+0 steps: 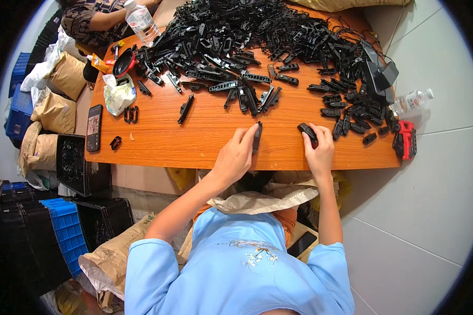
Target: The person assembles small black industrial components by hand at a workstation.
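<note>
Near the front edge of the wooden table, my left hand is closed on a slim black plastic part that stands out past the fingertips. To its right, my right hand grips a shorter, curved black plastic piece between thumb and fingers. The two pieces are apart. Beyond my hands, several long black strips lie in a loose cluster. A single long strip rests farther left. Short black pieces are gathered right of my right hand.
A large heap of black parts covers the far table. A phone lies at the left edge, near a white packet. Clear bottles stand far left and right. A red toy-like vehicle sits at the right corner. Another person's arm shows far left.
</note>
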Available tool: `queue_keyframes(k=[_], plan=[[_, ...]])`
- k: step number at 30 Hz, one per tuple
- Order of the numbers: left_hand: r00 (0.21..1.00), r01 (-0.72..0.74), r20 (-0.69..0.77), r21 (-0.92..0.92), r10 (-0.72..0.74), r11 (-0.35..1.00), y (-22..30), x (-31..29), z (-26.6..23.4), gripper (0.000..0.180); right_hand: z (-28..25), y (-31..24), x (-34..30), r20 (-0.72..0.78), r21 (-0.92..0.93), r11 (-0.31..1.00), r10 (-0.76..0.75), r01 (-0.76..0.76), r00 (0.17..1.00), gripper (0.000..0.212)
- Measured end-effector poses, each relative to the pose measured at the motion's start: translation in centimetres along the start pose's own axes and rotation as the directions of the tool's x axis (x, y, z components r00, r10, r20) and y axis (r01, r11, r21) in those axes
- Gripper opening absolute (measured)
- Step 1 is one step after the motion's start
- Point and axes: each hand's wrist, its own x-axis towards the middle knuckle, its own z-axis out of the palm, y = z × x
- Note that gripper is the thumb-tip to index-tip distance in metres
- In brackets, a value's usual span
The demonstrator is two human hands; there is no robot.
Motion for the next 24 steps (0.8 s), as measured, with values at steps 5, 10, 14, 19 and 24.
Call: queue_keyframes(k=[5, 10, 14, 19, 24], plan=[[0.866, -0.496, 0.151, 0.361, 0.476, 0.790, -2.4, 2.8, -1.3, 0.050, 0.1, 0.8, -1.6, -0.006, -0.153, 0.986, -0.070, 0.069, 0.998, 0.025], [0.867, -0.498, 0.146, 0.237, 0.476, 0.834, -3.6, 1.6, -0.9, 0.040, 0.9, -0.7, -2.7, 0.009, -0.120, 0.989, -0.080, 0.081, 0.997, 0.028], [0.934, -0.354, 0.080, 0.067, 0.348, 0.933, -3.5, 1.0, -0.7, 0.041, 2.9, -3.8, -3.1, 0.112, 0.089, 0.988, -0.139, 0.130, 0.984, 0.037], [0.960, -0.278, -0.038, -0.079, 0.276, 0.957, -3.5, 0.9, -0.5, 0.039, 3.7, -4.5, -1.8, 0.220, 0.051, 0.929, -0.369, 0.367, 0.903, 0.044], [0.978, -0.207, -0.025, -0.207, 0.207, 0.956, -3.5, 0.7, -0.4, 0.045, 3.2, -4.7, -1.1, 0.310, 0.048, 0.915, -0.396, 0.402, 0.864, 0.044]])
